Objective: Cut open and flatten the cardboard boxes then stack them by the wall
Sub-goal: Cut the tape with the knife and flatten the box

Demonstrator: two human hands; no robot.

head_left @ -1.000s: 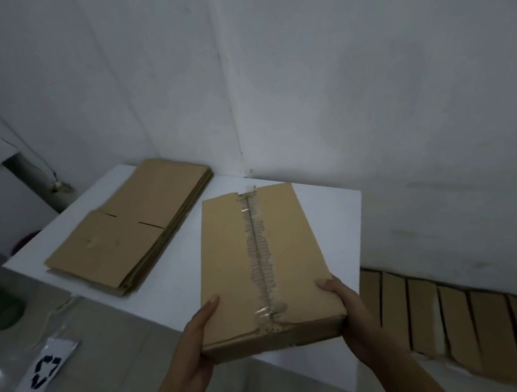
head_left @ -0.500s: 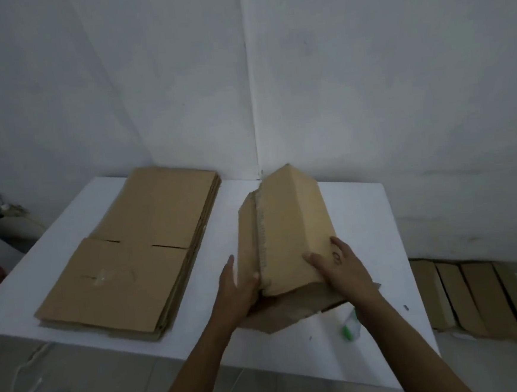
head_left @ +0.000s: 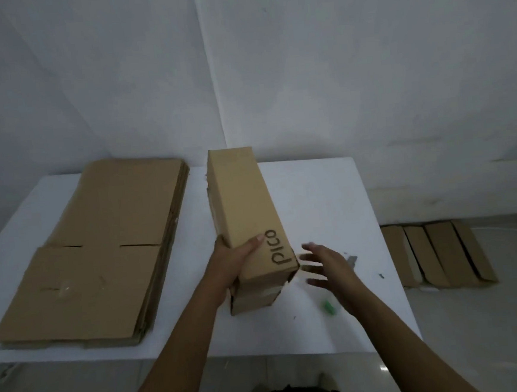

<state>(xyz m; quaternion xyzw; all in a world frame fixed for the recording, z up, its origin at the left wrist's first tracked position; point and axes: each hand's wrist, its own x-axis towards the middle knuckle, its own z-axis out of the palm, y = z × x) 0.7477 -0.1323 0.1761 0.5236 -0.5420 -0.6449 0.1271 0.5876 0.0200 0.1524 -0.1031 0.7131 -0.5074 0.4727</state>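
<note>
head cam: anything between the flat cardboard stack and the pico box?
Nothing: in the head view only a bare strip of white table separates the flat stack from the box, held by the left hand.

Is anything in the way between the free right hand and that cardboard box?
Nothing visible. The right hand hovers open just beside the box, only white table between; the left hand grips its other side.

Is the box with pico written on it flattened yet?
No, the pico box stands on the white table in full box shape, its near end gripped by the left hand.
</note>
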